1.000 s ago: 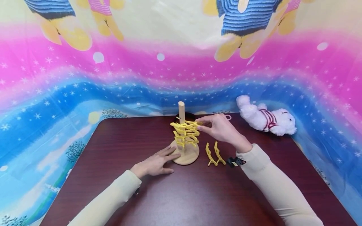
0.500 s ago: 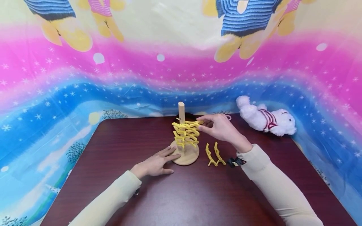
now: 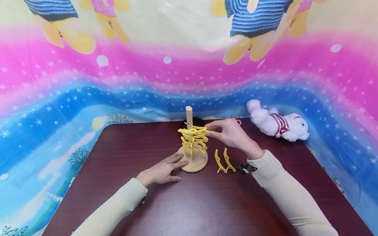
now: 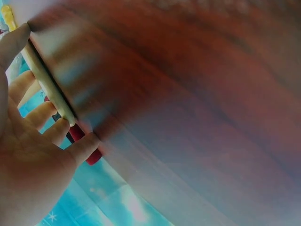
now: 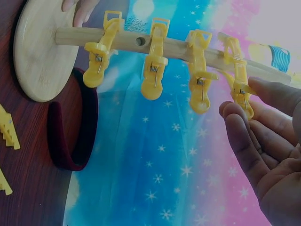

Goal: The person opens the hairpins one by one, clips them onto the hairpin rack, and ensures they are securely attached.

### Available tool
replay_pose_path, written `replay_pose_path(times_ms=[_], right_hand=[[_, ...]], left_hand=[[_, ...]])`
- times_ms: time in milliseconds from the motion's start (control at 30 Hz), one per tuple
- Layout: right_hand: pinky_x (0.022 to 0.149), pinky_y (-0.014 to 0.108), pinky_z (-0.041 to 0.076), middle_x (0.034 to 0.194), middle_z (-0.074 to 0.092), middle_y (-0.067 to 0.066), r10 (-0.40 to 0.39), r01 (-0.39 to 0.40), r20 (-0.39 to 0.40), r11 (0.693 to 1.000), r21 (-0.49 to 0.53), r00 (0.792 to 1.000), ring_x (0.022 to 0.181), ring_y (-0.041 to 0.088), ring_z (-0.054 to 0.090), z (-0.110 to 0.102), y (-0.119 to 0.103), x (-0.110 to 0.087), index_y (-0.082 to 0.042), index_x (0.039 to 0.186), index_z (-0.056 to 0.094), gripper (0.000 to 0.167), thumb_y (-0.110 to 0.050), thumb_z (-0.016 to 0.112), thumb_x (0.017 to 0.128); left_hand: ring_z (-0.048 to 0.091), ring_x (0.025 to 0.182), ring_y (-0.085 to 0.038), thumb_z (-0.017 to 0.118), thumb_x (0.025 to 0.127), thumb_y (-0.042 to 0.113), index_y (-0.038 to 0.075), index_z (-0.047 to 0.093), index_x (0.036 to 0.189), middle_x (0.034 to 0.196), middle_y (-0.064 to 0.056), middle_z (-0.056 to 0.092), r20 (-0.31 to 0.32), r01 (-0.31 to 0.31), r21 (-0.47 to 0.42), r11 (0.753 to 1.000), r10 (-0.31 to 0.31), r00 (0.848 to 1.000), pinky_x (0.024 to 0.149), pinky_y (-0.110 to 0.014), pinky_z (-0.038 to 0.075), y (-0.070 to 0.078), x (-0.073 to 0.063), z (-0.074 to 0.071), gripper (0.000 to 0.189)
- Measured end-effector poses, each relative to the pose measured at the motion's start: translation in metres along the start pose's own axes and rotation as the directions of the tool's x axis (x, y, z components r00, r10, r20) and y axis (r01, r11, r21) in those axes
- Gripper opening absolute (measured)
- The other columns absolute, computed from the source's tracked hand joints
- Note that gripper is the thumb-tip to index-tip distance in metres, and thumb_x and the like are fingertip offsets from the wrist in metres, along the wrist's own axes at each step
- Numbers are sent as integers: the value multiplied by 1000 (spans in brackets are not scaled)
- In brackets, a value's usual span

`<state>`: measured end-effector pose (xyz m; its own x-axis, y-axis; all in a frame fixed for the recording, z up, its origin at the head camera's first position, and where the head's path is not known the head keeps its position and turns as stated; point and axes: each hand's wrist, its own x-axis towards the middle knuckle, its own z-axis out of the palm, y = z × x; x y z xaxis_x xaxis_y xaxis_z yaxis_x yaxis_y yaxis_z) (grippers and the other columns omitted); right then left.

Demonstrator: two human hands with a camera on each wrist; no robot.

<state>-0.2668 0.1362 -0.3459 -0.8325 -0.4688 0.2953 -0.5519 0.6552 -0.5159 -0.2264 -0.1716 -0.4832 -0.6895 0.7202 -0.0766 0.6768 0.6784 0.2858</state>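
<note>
A wooden post (image 3: 189,116) stands on a round base (image 3: 195,165) at the table's middle, with several yellow alligator hair clips (image 5: 153,63) clamped along it. My right hand (image 3: 231,135) reaches in from the right and pinches the tail of the topmost hair clip (image 5: 240,70) between thumb and fingers; the clip's jaws are at the post. Fairly straight fingers of my left hand (image 3: 161,169) rest on the base's left edge. In the left wrist view, that hand (image 4: 33,150) lies along the base's pale rim (image 4: 49,89). Two loose hair clips (image 3: 228,161) lie right of the base.
Behind the post lies a dark red velvet headband (image 5: 89,127). A white plush toy (image 3: 280,124) lies on its side at the table's back right corner. A small pink ring (image 3: 238,122) sits beyond my right hand. Printed cloth (image 3: 165,75) hangs behind the table.
The topmost hair clip shifts slightly to the right and then back left at the post, with my right hand still pinching it. My left hand stays where it was.
</note>
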Motion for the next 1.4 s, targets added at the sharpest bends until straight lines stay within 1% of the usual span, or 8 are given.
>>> replay_pose_path(times_ms=[133,300,433,600,733,933,1167,1400], right_hand=[[68,32,54,96,79,-3,-29,29,-19,1000,-3,999,75,7,68,3,-3,2,-21,112,78,24,-31,74,91],[64,29,51,96,79,-3,-31,31,-33,1000,1,999,66,7,62,4,-6,4,-21,111,78,23,-30,75,90],[66,29,53,94,79,-4,-21,21,-33,1000,-8,999,71,6,66,5,-6,5,-21,111,78,24,-32,75,90],[71,32,56,93,78,-4,2,-2,-19,1000,3,1000,78,8,70,5,-6,6,-20,113,77,27,-33,75,90],[74,34,58,93,77,-2,22,-22,-4,1000,14,1000,80,11,71,4,-6,7,-18,116,76,30,-32,75,90],[76,37,58,92,76,1,25,-25,1,1000,8,1000,81,13,71,5,-3,7,-15,118,74,34,-32,75,89],[77,37,58,94,75,0,50,-50,14,998,25,999,83,14,71,5,0,5,-16,121,72,38,-36,76,89],[80,38,58,101,75,0,54,-54,5,998,28,999,84,12,71,0,7,0,-21,123,70,41,-40,76,88]], left_hand=[[15,155,-38,66,95,43,27,34,157,167,-13,20,6,5,0,1000,-5,1000,121,-53,29,-1,1,1,72],[14,156,-36,65,95,45,29,33,157,168,-11,19,15,14,2,1000,-14,1000,121,-52,28,-1,1,1,73],[15,155,-37,66,94,44,28,34,157,167,-12,19,12,15,-5,1000,-15,1000,121,-53,28,-1,1,-1,72],[15,155,-38,67,94,43,26,34,157,167,-14,20,8,5,3,1000,-5,1000,121,-53,28,0,1,-2,72],[16,155,-39,67,95,42,26,35,157,167,-14,20,3,-1,9,1000,1,1000,120,-53,29,-1,0,-1,72],[15,155,-38,66,95,43,27,34,157,167,-13,19,0,-1,14,1000,1,1000,121,-53,28,-1,0,1,72],[16,155,-38,66,95,43,26,34,157,167,-13,19,-5,-2,15,1000,3,1000,121,-53,29,-2,0,2,72],[15,155,-37,66,95,44,27,34,157,168,-12,18,-3,3,15,1000,-3,1000,121,-53,28,-1,-1,1,72]])
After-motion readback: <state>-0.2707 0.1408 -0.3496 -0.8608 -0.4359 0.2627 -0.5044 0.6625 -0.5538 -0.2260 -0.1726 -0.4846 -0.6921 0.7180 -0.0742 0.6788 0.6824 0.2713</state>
